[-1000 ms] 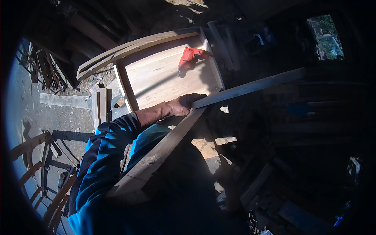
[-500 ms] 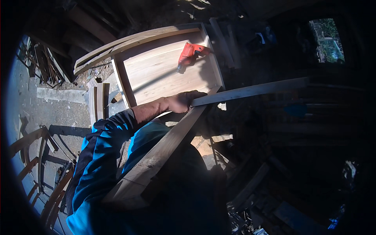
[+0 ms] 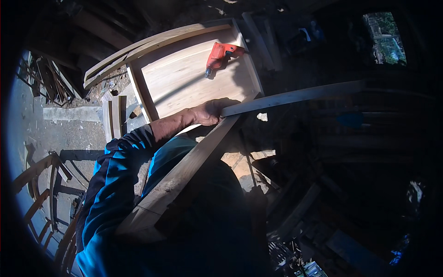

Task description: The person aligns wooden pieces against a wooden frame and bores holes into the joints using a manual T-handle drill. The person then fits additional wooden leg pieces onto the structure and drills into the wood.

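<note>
The person's left hand (image 3: 210, 112) grips a pale wooden bar (image 3: 295, 98) at its near end, where the bar lies across the upper part of a long wooden beam (image 3: 180, 177). The beam slants down toward the person's body. The right hand (image 3: 256, 199) is only a dark shape in deep shadow, so its state cannot be told. Beyond the left hand, a red drill (image 3: 220, 56) lies inside a shallow wooden frame (image 3: 177, 76), its chuck pointing toward the person.
</note>
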### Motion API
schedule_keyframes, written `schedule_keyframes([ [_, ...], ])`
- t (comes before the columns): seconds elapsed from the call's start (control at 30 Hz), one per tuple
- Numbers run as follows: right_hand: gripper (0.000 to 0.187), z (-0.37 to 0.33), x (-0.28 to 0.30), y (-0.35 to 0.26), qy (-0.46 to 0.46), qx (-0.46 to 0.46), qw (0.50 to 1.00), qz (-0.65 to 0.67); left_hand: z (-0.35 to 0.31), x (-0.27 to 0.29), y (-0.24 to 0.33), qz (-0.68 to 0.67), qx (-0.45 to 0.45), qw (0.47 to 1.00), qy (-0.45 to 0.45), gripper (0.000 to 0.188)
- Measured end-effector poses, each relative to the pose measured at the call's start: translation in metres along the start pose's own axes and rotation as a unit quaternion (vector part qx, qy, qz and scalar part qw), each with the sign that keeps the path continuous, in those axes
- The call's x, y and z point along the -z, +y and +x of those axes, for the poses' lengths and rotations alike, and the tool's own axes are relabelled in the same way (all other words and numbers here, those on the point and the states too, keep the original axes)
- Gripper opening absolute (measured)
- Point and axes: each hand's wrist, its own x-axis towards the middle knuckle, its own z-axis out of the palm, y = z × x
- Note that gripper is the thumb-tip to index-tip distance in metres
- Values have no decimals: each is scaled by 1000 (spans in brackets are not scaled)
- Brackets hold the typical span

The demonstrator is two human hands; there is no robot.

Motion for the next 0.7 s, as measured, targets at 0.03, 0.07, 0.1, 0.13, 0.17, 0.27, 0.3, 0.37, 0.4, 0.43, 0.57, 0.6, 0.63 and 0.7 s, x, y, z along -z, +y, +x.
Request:
schedule_keyframes([
  [0.03, 34, 0, 0, 0, 17, -9, 1000, 18, -1, -2, 4, 20, 8, 1000, -2, 76],
  [0.07, 34, -1, 4, 1, 7, -6, 1000, -10, -1, -4, 3, 19, 10, 1000, -3, 76],
  [0.1, 33, 2, 4, -2, -9, -3, 999, -42, 0, -3, 5, 14, 40, 999, 12, 95],
  [0.13, 33, 4, 4, -4, -13, -4, 999, -44, 1, -1, 8, 13, 54, 998, 21, 112],
  [0.17, 33, 4, 4, -5, 0, -18, 1000, 3, 2, -1, 10, 11, 68, 997, 30, 132],
  [0.27, 33, 7, 7, -3, 2, -32, 998, 46, 0, -3, 0, -45, 20, 999, 3, 134],
  [0.3, 33, 8, 6, -5, -4, -31, 998, 46, 1, -7, 3, -46, 21, 999, 3, 134],
  [0.37, 34, 7, 6, -7, -16, -29, 999, 38, -1, -14, 9, -85, 37, 995, 23, 139],
  [0.4, 34, 8, 6, -7, -21, -30, 999, 33, -2, -11, 8, -85, 37, 995, 24, 139],
  [0.43, 34, 7, 7, -6, -26, -31, 999, 29, -2, -6, 8, -61, 61, 996, 20, 139],
  [0.57, 33, 21, 24, 0, -88, 41, 992, -83, -2, -6, 4, -29, 54, 998, 22, 136],
  [0.6, 33, 22, 28, 4, -107, 70, 983, -135, 0, -9, 7, -27, 46, 998, 23, 136],
  [0.63, 32, 23, 32, 8, -119, 104, 970, -182, 5, -20, 26, -72, 82, 994, 33, 132],
  [0.7, 30, 25, 33, 15, -83, 190, 945, -252, 9, -23, 36, -115, 118, 985, 45, 129],
])
